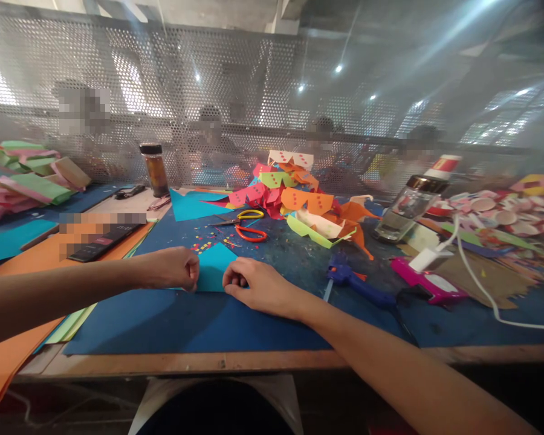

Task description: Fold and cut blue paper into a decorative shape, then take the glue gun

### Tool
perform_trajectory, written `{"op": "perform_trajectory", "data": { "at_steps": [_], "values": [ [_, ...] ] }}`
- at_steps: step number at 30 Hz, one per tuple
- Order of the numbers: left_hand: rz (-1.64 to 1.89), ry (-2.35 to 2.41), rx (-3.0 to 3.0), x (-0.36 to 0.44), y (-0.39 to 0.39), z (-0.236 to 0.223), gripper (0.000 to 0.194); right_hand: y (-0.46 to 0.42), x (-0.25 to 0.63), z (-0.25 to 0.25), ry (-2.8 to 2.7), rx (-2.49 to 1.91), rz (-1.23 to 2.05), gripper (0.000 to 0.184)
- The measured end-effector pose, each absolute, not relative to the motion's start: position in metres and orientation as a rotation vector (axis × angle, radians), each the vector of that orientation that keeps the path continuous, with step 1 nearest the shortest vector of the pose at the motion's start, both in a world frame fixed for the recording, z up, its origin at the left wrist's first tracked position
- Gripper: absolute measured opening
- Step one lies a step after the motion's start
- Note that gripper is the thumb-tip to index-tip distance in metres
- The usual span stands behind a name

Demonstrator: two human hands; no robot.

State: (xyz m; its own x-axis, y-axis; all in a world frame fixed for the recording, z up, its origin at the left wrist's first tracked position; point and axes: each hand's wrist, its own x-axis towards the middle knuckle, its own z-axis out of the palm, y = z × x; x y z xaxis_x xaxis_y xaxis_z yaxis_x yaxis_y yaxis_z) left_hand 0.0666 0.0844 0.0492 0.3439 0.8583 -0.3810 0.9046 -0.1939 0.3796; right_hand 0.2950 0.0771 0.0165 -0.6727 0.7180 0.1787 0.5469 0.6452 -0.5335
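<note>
A bright blue sheet of paper, its top edge rising to a point, lies on the dark blue mat between my hands. My left hand is closed at its left side, fingers curled in and knuckles up. At the right edge my right hand is closed too, thumb and fingertips together on the paper. Just beyond lie scissors with one yellow and one red handle, blades pointing left. Tiny coloured paper bits are scattered between the scissors and the sheet.
Cut paper masks are heaped at the back. To the right are a blue glue gun, a pink power strip with a white cable and a glass jar. On the left, a phone rests on orange paper; a drink bottle stands behind.
</note>
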Motion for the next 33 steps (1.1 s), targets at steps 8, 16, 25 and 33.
{"op": "perform_trajectory", "data": {
  "at_steps": [8,16,25,33],
  "values": [
    [-0.065,1.525,2.026,0.046,0.088,0.040,0.020,0.078,0.296,0.015,-2.497,-0.984,0.628,0.007],
    [-0.041,1.537,1.971,0.021,0.093,0.035,0.017,0.079,0.296,0.013,-2.493,-0.993,0.643,0.007],
    [-0.046,1.571,1.910,0.004,0.090,0.042,0.018,0.079,0.296,0.014,-2.497,-0.982,0.647,0.005],
    [-0.061,1.603,1.933,-0.011,0.089,0.041,0.018,0.079,0.296,0.016,-2.500,-1.005,0.667,0.006]
  ]
}}
